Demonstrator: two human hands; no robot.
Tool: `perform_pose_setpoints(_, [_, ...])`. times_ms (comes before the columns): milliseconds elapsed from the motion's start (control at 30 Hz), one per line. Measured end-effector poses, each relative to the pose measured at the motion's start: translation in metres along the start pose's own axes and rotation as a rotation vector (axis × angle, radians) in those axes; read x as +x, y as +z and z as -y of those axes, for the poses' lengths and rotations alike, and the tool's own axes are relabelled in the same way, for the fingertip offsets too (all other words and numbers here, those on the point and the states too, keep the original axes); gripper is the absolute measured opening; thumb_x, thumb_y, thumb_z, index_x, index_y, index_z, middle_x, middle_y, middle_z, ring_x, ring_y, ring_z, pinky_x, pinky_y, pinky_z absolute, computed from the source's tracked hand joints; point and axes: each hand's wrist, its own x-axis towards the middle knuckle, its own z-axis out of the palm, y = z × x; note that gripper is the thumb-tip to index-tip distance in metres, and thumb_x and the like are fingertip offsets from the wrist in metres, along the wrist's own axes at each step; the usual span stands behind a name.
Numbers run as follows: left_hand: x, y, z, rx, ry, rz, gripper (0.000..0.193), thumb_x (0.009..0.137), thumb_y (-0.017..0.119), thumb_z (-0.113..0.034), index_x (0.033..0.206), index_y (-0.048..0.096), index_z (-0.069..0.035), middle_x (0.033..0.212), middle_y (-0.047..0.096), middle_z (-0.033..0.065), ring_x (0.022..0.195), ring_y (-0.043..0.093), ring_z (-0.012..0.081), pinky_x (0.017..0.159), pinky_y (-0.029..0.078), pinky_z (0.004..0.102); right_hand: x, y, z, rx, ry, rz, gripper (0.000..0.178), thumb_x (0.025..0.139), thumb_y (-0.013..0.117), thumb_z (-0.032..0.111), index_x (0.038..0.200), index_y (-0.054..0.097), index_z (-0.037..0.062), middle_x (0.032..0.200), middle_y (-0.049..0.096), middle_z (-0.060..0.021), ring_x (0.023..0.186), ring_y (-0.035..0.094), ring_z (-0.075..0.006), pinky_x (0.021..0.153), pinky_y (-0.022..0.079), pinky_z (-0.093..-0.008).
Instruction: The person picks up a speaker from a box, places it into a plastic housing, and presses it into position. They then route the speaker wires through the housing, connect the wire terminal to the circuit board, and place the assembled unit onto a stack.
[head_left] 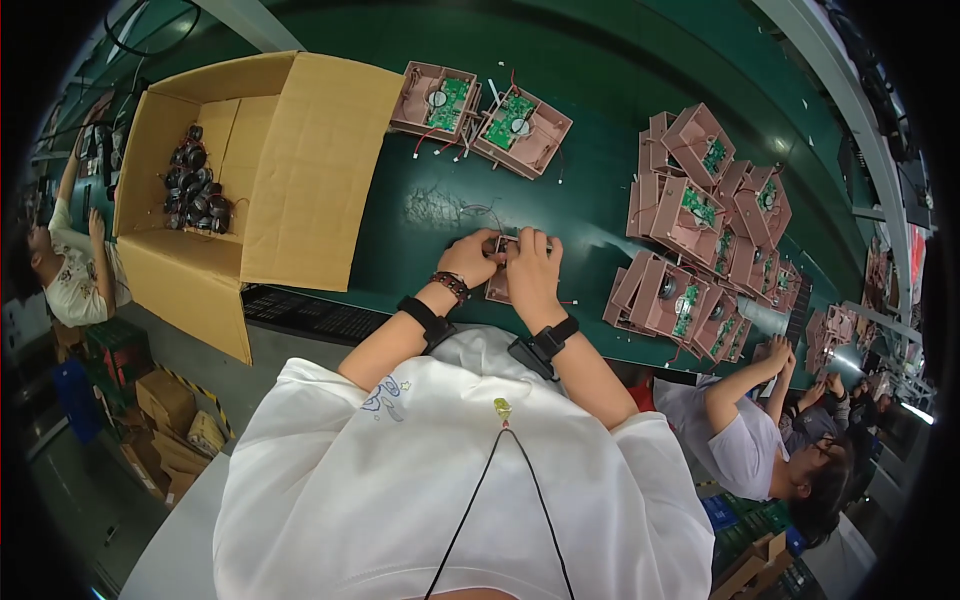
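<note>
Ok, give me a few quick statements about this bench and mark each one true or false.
1. The left hand and right hand meet at one pink housing. True.
2. The cardboard box is closed. False: it is open, with black round parts inside.
3. Stacked pink housings stand to the hands' right. True.
4. The circuit boards beyond the hands are red. False: they are green.

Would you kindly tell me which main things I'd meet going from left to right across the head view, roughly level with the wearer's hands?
Co-worker in a pale patterned top → open cardboard box → left hand → right hand → pile of pink housings.
</note>
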Motion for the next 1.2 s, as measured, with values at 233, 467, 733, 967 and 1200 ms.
perform_pose_setpoints(233, [0.003,-0.003,-0.012,0.050,-0.050,0.024,0.035,0.076,0.059,-0.024,0.109,0.056,-0.015,0.094,0.064,0.0077,0.089,0.060,0.0277,0.076,0.047,0.0378,0.007,0.005,-0.004,0.060,0.039,0.053,0.018,0.068,0.057,0.012,0.084,0.063,0.0058,0.092,0.048,-0.0084,0.093,0.045,-0.0245,0.084,0.034,-0.0405])
perform_pose_setpoints(467, [0.014,-0.001,-0.002,0.060,0.034,0.033,0.041,0.077,0.060,-0.029,0.111,0.052,-0.008,0.098,0.062,0.0118,0.092,0.059,0.0281,0.080,0.046,0.0370,-0.005,-0.007,-0.021,0.396,0.077,0.028,0.023,0.066,0.066,0.014,0.088,0.064,0.0081,0.094,0.047,-0.0101,0.094,0.044,-0.0266,0.079,0.036,-0.0378])
perform_pose_setpoints(733, [0.054,-0.003,0.004,-0.592,0.238,-0.112,0.034,0.085,0.055,-0.025,0.107,0.052,0.001,0.093,0.061,0.0118,0.089,0.058,0.0189,0.081,0.044,0.0295,-0.012,-0.031,-0.033,0.475,0.143,-0.084,0.024,0.067,0.068,0.011,0.090,0.062,0.0066,0.097,0.048,-0.0104,0.095,0.045,-0.0288,0.076,0.039,-0.0375])
perform_pose_setpoints(967, [0.034,-0.004,-0.012,-0.567,0.399,0.153,0.020,0.088,0.049,-0.017,0.092,0.057,0.001,0.084,0.063,0.0085,0.082,0.059,0.0124,0.072,0.045,0.0280,0.002,-0.049,-0.033,0.825,0.274,-0.206,0.017,0.073,0.060,0.008,0.090,0.061,0.0067,0.087,0.052,-0.0067,0.080,0.054,-0.0238,0.077,0.039,-0.0379])
perform_pose_setpoints(1200, [-0.004,-0.013,-0.036,-0.147,0.517,0.073,0.016,0.084,0.053,-0.016,0.077,0.057,-0.002,0.067,0.062,0.0059,0.069,0.061,0.0177,0.063,0.045,0.0283,-0.002,-0.036,-0.038,0.934,0.271,-0.145,0.013,0.074,0.059,0.007,0.087,0.059,0.0048,0.082,0.056,-0.0082,0.071,0.057,-0.0241,0.069,0.042,-0.0351])
